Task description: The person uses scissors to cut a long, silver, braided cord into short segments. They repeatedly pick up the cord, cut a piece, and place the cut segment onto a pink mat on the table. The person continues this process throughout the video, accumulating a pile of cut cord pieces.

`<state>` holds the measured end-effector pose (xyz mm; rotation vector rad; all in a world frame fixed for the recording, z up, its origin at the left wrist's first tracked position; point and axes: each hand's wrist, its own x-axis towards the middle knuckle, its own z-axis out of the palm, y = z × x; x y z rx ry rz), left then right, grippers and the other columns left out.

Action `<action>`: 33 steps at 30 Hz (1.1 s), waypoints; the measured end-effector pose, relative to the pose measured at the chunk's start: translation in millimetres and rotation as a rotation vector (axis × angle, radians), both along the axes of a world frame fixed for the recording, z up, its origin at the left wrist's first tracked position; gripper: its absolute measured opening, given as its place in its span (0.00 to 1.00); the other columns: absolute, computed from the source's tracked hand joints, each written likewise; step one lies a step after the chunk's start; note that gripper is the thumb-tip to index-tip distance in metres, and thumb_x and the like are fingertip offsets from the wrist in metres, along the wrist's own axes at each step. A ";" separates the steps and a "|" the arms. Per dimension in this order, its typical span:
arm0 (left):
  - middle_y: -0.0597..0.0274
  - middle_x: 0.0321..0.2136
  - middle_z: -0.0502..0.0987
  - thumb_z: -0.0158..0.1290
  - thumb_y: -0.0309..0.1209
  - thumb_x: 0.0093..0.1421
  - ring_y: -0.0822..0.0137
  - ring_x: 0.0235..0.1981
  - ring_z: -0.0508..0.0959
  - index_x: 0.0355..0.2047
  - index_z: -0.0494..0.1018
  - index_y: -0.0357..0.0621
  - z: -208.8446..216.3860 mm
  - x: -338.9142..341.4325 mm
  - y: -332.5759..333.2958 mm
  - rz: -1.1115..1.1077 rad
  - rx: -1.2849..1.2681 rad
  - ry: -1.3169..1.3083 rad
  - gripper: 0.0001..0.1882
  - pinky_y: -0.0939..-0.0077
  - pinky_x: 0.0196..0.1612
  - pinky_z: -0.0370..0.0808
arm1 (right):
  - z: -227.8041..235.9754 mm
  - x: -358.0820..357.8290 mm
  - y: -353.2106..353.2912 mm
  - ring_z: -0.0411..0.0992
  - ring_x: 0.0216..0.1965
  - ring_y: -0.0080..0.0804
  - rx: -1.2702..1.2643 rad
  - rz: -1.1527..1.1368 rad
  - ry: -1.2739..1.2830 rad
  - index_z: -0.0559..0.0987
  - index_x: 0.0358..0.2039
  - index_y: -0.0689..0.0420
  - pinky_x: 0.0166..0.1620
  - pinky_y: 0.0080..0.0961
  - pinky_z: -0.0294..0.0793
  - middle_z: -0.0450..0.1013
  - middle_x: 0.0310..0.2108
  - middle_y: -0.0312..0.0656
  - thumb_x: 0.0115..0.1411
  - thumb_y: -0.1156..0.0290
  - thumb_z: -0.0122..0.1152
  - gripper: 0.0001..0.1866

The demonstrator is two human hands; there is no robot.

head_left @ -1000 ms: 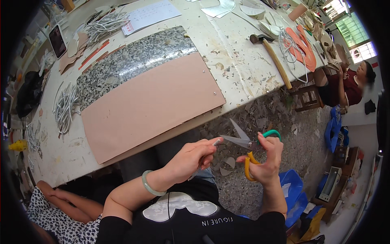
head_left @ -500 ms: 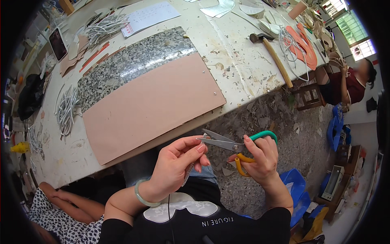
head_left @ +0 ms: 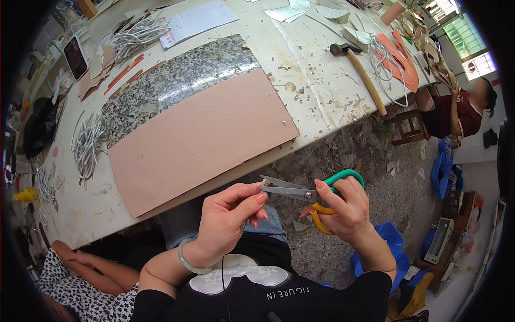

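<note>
My right hand (head_left: 346,206) grips a pair of scissors (head_left: 292,191), one handle loop green and the other orange-yellow. The blades are slightly parted and point left to the fingertips of my left hand (head_left: 233,212). Thumb and index finger of that hand pinch a thin silvery cord (head_left: 244,226); its tail hangs below the palm, and a small end of it shows by the blades. Most of the cord is hidden in my fingers. Both hands are in front of my lap, off the table's near edge.
A pinkish-tan sheet (head_left: 198,139) lies on a speckled stone slab (head_left: 177,75) on the white table (head_left: 306,91). Bundles of silvery cords (head_left: 88,145), a phone (head_left: 76,56) and a hammer (head_left: 365,80) lie around it. One person (head_left: 91,273) sits left, another (head_left: 466,110) far right.
The scissors and my right hand have shifted a little left, bringing the blades around the cord end at my left fingertips. My left hand has drawn slightly left.
</note>
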<state>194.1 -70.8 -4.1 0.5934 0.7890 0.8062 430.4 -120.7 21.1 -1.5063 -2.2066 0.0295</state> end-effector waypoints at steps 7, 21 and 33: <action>0.60 0.25 0.76 0.53 0.22 0.59 0.73 0.23 0.75 0.39 0.75 0.32 -0.4 1.4 -2.7 0.037 0.041 0.055 0.08 0.84 0.23 0.68 | -3.2 -2.0 0.9 0.65 0.24 0.32 -0.048 0.027 0.025 0.78 0.43 0.56 0.27 0.27 0.64 0.64 0.25 0.37 0.36 0.61 0.75 0.31; 0.59 0.26 0.75 0.53 0.21 0.58 0.80 0.16 0.63 0.35 0.75 0.30 1.0 4.5 -2.8 0.078 0.083 0.098 0.06 0.86 0.17 0.57 | -26.3 -6.2 -8.2 0.63 0.18 0.29 0.040 0.010 0.049 0.78 0.43 0.58 0.21 0.24 0.62 0.62 0.20 0.35 0.41 0.60 0.73 0.28; 0.64 0.24 0.74 0.51 0.23 0.59 0.83 0.15 0.60 0.39 0.76 0.31 -1.2 8.3 2.5 -0.045 0.078 0.130 0.09 0.88 0.17 0.53 | -32.4 -5.1 -25.1 0.71 0.19 0.29 -0.132 -0.027 0.292 0.76 0.41 0.62 0.21 0.21 0.70 0.72 0.22 0.40 0.40 0.65 0.76 0.27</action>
